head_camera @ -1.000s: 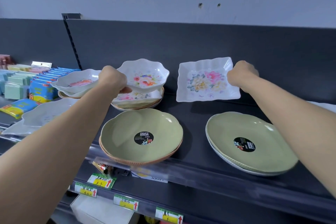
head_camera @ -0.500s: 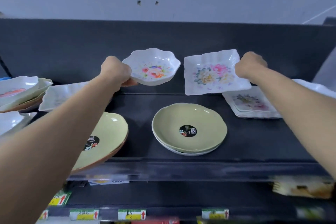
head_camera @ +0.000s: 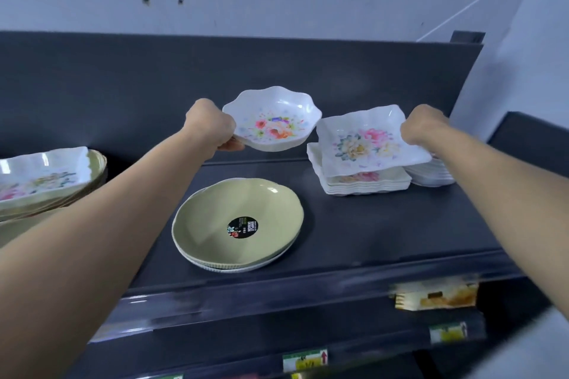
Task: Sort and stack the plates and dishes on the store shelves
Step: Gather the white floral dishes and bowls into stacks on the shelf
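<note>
The left hand (head_camera: 211,124) is curled in a fist around the left rim of a white bowl (head_camera: 272,120) with a wavy edge and a bright flower print, holding it in the air over the back of a dark shelf (head_camera: 385,224). The right hand (head_camera: 423,126) is curled too, gripping the right edge of a white square plate (head_camera: 366,141) printed with pink and cream flowers; its fingertips are hidden. The square plate is slightly tilted and sits just over a square stack (head_camera: 366,186) of matching plates at the back right of the shelf; whether it touches the stack cannot be told. Bowl and square plate are side by side, the bowl a little higher, their near edges close together. Just right of the square stack, partly behind the right wrist, is a white pile (head_camera: 431,177) of other dishes. In the middle of the shelf, in front of the bowl, lie stacked green plates (head_camera: 215,218), the top one bearing a round black sticker (head_camera: 242,227). At the far left, a floral tray (head_camera: 40,175) lies tilted on a green pile (head_camera: 97,163). Blurred price tags (head_camera: 304,360) line the rail below.
</note>
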The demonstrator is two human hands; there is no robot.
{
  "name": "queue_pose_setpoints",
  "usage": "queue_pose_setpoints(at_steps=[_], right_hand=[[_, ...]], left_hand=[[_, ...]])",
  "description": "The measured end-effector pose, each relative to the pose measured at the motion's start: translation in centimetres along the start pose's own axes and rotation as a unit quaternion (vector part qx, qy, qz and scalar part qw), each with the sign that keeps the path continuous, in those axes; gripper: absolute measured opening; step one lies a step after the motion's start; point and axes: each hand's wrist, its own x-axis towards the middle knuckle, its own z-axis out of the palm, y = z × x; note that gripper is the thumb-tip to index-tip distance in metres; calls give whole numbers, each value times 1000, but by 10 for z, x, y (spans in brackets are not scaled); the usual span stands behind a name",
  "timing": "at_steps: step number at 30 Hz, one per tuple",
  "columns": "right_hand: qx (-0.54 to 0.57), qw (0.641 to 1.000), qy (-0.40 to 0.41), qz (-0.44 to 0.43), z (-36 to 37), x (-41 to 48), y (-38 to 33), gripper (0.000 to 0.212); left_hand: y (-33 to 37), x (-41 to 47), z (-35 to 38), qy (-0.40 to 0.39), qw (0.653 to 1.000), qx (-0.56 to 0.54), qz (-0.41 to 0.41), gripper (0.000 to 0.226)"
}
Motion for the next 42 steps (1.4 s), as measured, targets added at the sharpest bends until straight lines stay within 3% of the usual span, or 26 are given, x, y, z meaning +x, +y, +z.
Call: queue_pose_setpoints(at_steps=[21,27,32,42], right_hand=[[-9,994,-71,-78,44,57,12,29],[11,996,-35,-86,45,65,21,23],[53,994,15,-89,25,73,25,6],[80,985,120,-95,-21,106,67,15]], left_hand=[[26,-2,57,24,999,30,-12,18],[31,2,73,11,999,43,-4,16],[39,7,91,-15,999,52,-3,18],[83,4,167,-89,995,15,37,30]])
